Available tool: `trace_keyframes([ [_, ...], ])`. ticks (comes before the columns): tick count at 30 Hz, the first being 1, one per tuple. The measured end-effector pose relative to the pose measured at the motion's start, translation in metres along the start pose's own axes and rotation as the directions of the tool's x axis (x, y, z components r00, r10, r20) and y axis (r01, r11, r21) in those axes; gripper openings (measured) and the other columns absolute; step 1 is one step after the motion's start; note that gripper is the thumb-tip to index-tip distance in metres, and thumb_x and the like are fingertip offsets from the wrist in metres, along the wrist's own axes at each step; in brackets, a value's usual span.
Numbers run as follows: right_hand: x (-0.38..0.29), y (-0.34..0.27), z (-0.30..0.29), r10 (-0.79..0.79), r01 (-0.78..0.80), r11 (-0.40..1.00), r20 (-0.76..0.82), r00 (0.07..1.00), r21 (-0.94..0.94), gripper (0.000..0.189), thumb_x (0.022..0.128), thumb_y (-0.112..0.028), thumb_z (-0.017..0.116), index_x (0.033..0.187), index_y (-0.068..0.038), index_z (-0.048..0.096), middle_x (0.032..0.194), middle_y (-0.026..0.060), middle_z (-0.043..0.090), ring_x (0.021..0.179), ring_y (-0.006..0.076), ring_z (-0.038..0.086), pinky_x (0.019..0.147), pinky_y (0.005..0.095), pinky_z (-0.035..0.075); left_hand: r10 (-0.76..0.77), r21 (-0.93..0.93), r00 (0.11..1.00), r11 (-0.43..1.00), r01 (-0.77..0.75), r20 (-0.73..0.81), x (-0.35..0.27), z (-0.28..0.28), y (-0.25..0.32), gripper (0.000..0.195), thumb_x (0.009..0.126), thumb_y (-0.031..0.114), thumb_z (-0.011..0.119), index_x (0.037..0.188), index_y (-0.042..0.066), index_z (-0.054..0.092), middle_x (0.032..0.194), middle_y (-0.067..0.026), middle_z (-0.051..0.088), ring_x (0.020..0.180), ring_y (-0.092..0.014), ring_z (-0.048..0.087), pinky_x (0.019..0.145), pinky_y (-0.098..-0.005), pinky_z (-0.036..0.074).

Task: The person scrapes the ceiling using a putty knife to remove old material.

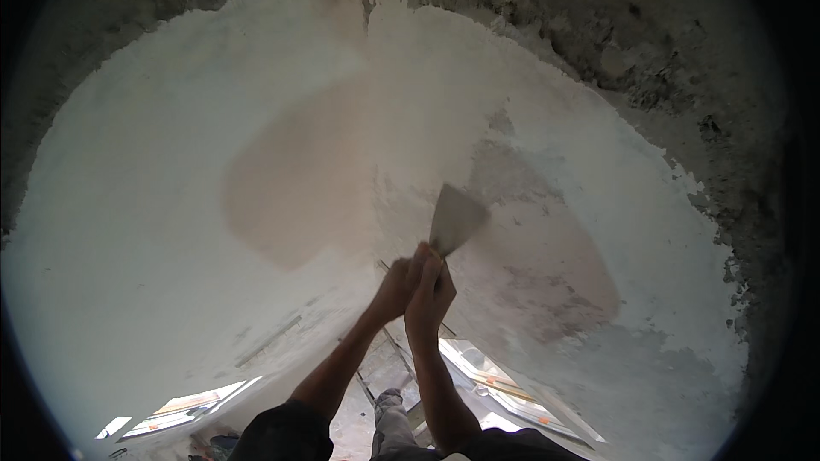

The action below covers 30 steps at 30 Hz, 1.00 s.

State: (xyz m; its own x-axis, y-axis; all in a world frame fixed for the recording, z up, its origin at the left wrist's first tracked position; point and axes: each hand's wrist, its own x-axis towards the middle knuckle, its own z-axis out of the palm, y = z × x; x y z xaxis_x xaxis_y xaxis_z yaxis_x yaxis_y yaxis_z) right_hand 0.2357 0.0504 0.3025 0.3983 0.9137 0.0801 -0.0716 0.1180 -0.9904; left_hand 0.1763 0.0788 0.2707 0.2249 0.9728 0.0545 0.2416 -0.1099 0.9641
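Both hands are together on the handle of a broad putty knife (459, 218), just right of the inside corner where two plastered walls meet. My right hand (432, 294) wraps the handle close to the blade. My left hand (394, 288) grips from the left, pressed against the right; fingers hide most of the handle. The blade points up and lies over the right wall (544, 237), which has grey, patchy areas around it. Whether the blade's edge touches the plaster cannot be told. The left wall (173, 192) looks smoother and whiter, with a large pinkish darker patch beside the corner.
Rough, bare grey masonry (640, 57) borders the plaster along the top and right. Below are ladder-like rails (400, 352), my leg (391, 422) and a pale floor (349, 426). Bright windows stand at lower left (186, 406) and lower right (512, 384).
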Motion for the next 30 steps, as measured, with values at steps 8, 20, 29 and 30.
trace_keyframes([
  [8,0.011,0.006,0.003,-0.132,0.131,0.99,0.019,0.991,0.055,0.036,0.099,-0.029,0.047,0.089,0.003,0.061,0.069,-0.0008,0.053,0.067,0.0064,0.046,0.059,0.0238,0.038,0.035,-0.259,0.996,0.964,-0.055,-0.082,0.013,0.001,-0.018,0.04,0.098,0.033,0.042,0.097,-0.003,0.058,0.065,-0.018,0.06,0.059,-0.029,0.06,0.053,-0.0408,0.046],
  [20,0.031,-0.032,-0.01,-0.025,0.026,0.997,0.024,0.999,-0.07,0.031,0.095,-0.023,0.053,0.105,0.003,0.066,0.085,0.0132,0.069,0.08,0.0141,0.062,0.072,0.0277,0.048,0.651,0.522,0.753,0.677,-0.518,-0.097,0.024,0.016,-0.011,0.05,0.092,0.016,0.051,0.131,-0.01,0.037,0.08,-0.0257,0.059,0.064,-0.039,0.057,0.056,-0.0462,0.045],
  [29,0.016,0.005,-0.006,0.002,-0.001,0.999,-0.011,1.0,0.046,0.035,0.099,-0.027,0.048,0.091,0.004,0.064,0.069,-0.0031,0.05,0.062,0.005,0.043,0.054,0.0221,0.034,0.17,0.088,0.977,0.983,-0.16,-0.13,0.012,0.011,-0.002,0.055,0.099,0.04,0.036,0.089,-0.009,0.06,0.069,-0.0265,0.06,0.068,-0.039,0.062,0.053,-0.0451,0.044],
  [30,0.013,0.008,-0.005,0.027,-0.024,0.997,-0.047,0.999,0.073,0.035,0.099,-0.027,0.048,0.091,0.004,0.064,0.068,-0.0033,0.05,0.062,0.0051,0.043,0.054,0.0223,0.034,0.357,0.302,0.925,0.902,-0.307,-0.127,0.011,0.01,-0.003,0.054,0.099,0.038,0.036,0.087,-0.009,0.06,0.068,-0.0261,0.06,0.067,-0.038,0.063,0.052,-0.045,0.044],
])
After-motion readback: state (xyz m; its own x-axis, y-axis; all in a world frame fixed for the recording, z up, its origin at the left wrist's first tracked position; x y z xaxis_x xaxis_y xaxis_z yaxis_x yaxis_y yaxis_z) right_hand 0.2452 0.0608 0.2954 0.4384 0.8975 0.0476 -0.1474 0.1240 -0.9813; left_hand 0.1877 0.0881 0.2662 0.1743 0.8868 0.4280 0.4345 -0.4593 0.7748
